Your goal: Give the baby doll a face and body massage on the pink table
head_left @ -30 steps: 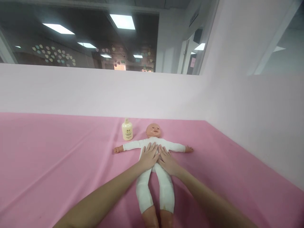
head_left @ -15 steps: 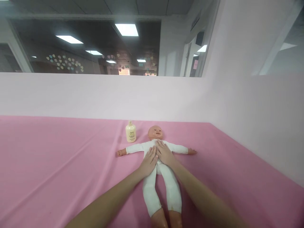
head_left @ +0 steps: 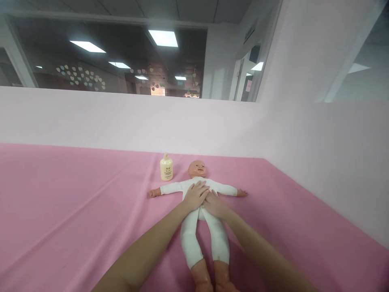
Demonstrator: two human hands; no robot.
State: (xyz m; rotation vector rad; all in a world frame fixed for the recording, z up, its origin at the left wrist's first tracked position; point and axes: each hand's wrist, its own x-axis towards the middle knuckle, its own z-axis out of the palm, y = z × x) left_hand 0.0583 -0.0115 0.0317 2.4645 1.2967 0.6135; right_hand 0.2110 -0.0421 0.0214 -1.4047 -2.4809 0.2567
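Observation:
A baby doll (head_left: 190,237) with a white cloth body lies on its back, head away from me and arms spread to the sides. My left hand (head_left: 196,196) rests flat on the doll's chest, fingers stretched out and angled up to the right. Lower on the torso lies my right hand (head_left: 215,205), also flat, its fingertips partly hidden by the left fingers. Neither hand grips anything. Beyond the doll's outstretched arm on the left, a pale yellow pump bottle (head_left: 166,169) stands upright.
A pink sheet (head_left: 91,211) with soft creases covers the surface under the doll. White walls (head_left: 121,121) rise behind it and on the right. Above the back wall is a window (head_left: 115,85) with heart-shaped stickers and ceiling-light reflections.
My left hand has slid up the doll's chest, its fingers now across the right fingers. My right hand has moved down a little. The view has tilted slightly.

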